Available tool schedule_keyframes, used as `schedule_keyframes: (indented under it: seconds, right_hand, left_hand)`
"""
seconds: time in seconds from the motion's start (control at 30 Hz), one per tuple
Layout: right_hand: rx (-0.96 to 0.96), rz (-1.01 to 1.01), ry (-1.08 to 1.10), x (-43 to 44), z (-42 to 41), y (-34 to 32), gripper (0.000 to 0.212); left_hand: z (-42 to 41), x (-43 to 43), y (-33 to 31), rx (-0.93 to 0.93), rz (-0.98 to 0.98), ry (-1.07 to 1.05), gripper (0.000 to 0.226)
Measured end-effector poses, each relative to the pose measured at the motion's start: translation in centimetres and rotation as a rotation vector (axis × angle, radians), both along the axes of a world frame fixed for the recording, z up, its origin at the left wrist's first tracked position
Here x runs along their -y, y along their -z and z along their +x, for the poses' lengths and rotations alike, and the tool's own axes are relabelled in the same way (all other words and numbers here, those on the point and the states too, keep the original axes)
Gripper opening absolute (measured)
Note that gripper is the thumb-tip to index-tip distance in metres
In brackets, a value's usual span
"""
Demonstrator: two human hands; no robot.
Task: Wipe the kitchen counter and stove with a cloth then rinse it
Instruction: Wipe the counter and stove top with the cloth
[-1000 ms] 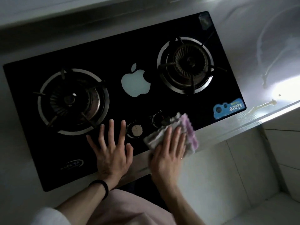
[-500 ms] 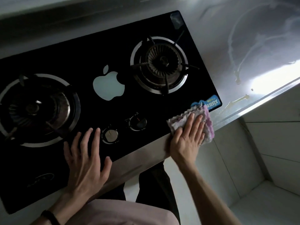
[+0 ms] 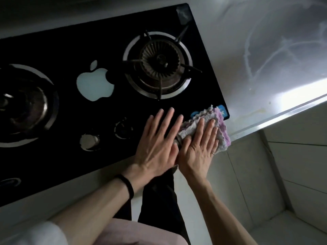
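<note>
This single view comes from a wide-angle camera on the person's head, which looks forward and steeply down over the front edge of the steel counter (image 3: pixel 265 32) onto the black glass gas stove (image 3: pixel 70 41). It is near: the right burner (image 3: pixel 159 66) lies high in the middle, the left burner (image 3: pixel 26 103) is cut by the left border, and the forearms (image 3: pixel 99 206) enter from below.

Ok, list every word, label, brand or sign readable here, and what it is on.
No readable words.
White apple-shaped logo on the black glass stove: sign only, no lettering.
Blue sticker at the stove's right corner: partly under the white-and-purple cloth, unreadable.
Oval badge, stove's near left: blurred.
</note>
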State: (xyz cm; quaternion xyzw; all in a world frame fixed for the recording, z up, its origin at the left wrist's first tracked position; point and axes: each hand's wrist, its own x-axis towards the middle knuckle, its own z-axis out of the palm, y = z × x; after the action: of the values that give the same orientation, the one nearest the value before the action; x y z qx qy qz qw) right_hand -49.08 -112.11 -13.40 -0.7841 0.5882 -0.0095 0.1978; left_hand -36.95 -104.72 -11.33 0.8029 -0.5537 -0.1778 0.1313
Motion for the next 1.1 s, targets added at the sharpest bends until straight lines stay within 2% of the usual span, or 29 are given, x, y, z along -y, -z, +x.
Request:
schedule_keyframes:
  seconds: [0.13,0.4,0.57,0.77,0.93,1.1]
  right_hand:
    - [0.018,-0.01,-0.043,3.1,-1.8,0.3,0.069]
    - [-0.045,0.036,-0.097,14.9,-5.9,0.2,0.066]
    - [0.012,0.064,-0.085,12.9,-5.3,-0.5,0.065]
    - [0.079,0.14,-0.224,8.1,-6.6,-1.2,0.065]
    - [-0.003,0.139,-0.449,12.8,-7.5,-1.5,0.061]
    - [0.036,0.147,-0.589,17.2,-4.3,-1.8,0.061]
  left_hand:
    - [0.1,1.3,2.3,0.067,0.05,-0.064,0.071]
    - [-0.3,1.2,3.2,0.209,0.058,-0.111,0.07]
    - [-0.7,1.5,3.0,0.254,0.083,-0.134,0.074]
    - [-0.9,1.5,2.9,0.28,0.098,-0.144,0.075]
    - [-1.0,1.5,3.0,0.278,0.109,-0.153,0.078]
    - [-1.0,1.6,3.1,0.258,0.121,-0.157,0.08]
